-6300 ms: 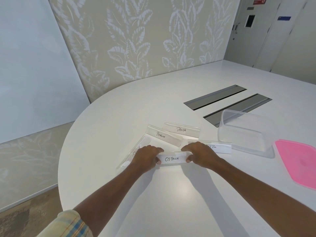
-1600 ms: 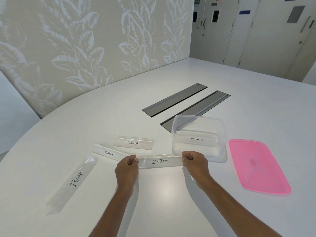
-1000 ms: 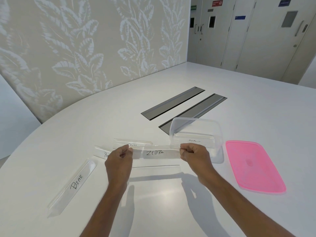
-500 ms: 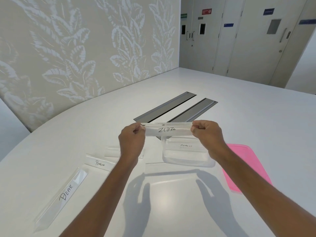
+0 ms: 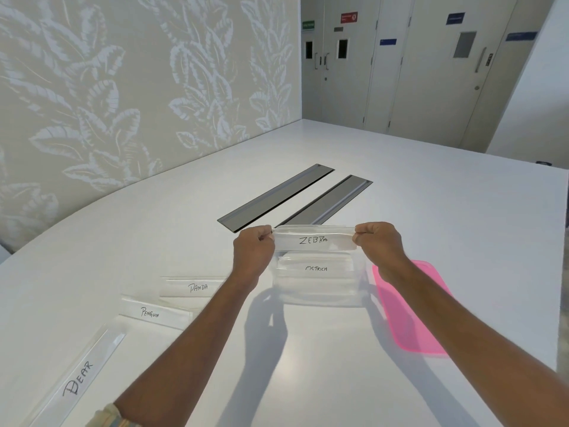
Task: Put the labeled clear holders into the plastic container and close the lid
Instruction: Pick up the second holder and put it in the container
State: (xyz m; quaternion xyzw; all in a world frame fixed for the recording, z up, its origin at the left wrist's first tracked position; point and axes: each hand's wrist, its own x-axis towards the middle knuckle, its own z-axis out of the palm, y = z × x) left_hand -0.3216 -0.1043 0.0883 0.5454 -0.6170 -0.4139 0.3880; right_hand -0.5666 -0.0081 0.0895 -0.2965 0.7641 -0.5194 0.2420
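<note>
Long clear plastic holder labelled ZEBRA (image 5: 314, 240): being held level over the open top of the clear rectangular plastic container (image 5: 317, 300), lettering facing the wearer; whether it is touching the rim cannot be told. Left hand (image 5: 253, 248) and right hand (image 5: 380, 241): each pinching one end of that holder, fingers (image 5: 265, 237) curling tightly around it. Clear holder labelled OSTRICH (image 5: 315, 266): lying inside the container, running along its length. Translucent pink rectangular lid (image 5: 412, 315): lying flat on the white worktop (image 5: 431, 195) just right of the container, the right forearm crossing over its near side. Clear holder labelled PANDA (image 5: 194, 287), clear holder labelled PENGUIN (image 5: 154, 312) and clear holder labelled BEAR (image 5: 80, 374): lying left of the container, stepping toward the near left corner; the left forearm is covering the right end of PANDA. Two grey recessed strips (image 5: 277, 197): running diagonally just beyond the container. White surface is showing between the forearms, and stretching wide past the strips to the far straight edge; the left edge is curving along the leaf-patterned wall (image 5: 123, 87).
</note>
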